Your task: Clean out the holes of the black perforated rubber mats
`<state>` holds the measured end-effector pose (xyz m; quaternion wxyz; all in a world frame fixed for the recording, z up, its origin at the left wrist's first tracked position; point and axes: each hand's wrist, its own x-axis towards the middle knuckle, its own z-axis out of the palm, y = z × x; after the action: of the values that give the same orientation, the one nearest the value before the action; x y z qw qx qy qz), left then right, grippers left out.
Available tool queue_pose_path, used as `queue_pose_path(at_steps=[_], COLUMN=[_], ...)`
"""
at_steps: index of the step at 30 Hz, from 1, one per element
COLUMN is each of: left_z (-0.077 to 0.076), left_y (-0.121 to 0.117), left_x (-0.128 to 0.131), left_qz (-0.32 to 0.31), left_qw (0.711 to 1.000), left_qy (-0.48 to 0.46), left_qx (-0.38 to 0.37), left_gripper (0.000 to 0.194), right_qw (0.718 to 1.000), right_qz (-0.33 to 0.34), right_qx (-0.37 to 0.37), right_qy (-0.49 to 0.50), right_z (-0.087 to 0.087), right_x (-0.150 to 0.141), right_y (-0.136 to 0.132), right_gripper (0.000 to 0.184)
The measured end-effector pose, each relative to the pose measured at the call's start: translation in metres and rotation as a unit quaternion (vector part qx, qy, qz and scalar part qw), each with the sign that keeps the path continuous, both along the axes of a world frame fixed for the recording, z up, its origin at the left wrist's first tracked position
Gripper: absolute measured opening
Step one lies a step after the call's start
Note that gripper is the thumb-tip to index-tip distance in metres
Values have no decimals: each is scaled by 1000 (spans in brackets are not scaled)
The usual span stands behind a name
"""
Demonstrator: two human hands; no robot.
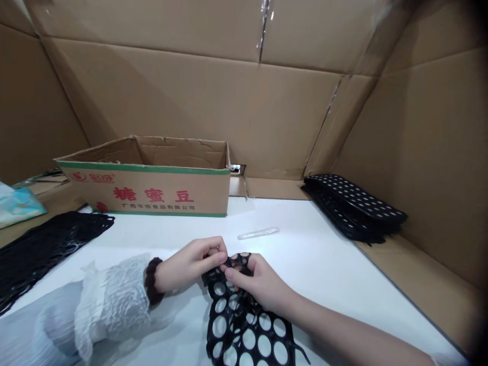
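Observation:
A black sheet with round holes [247, 333] lies on the white table [324, 264] in front of me. My left hand [190, 264] pinches its far edge with closed fingers. My right hand [255, 282] also grips that far edge, fingers curled over the material. Both hands meet at the sheet's top end, almost touching each other. A dark band sits on my left wrist below a white sleeve.
An open cardboard box with red lettering [152, 178] stands at the back. A pile of black perforated sheets [46, 244] lies at the left, another stack [354, 206] at the right. A small clear stick [258, 233] rests mid-table. Cardboard walls surround the table.

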<state>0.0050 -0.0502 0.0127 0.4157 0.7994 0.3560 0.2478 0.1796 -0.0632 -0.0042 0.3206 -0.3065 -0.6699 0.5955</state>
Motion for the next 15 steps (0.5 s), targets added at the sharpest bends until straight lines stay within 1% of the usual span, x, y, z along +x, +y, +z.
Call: queue_pose_path(at_steps=[2, 4, 8, 11, 13, 15], left_z=[3, 7, 12, 13, 14, 19], left_y=[4, 7, 12, 15, 18, 24], left_x=[-2, -4, -10, -12, -12, -16], left_qz=[-18, -26, -13, 32, 69, 96], left_qw=[999, 998, 999, 999, 994, 985], left_qy=[-30, -28, 9, 38, 66, 96], left_qx=[-41, -57, -39, -5, 48, 110], left_gripper=[25, 25, 27, 28, 28, 28], right_qw=[1000, 1000, 1000, 1000, 999, 999], right_qz=[1, 5, 8, 5, 5, -4], right_qx=[-2, -3, 2, 17, 26, 33], right_qy=[0, 5, 1, -18, -27, -23], right_z=[1, 1, 1, 0, 0, -1], right_x=[0, 0, 1, 4, 5, 6], right_y=[0, 0, 1, 6, 9, 10], right_gripper=[21, 19, 17, 18, 17, 16])
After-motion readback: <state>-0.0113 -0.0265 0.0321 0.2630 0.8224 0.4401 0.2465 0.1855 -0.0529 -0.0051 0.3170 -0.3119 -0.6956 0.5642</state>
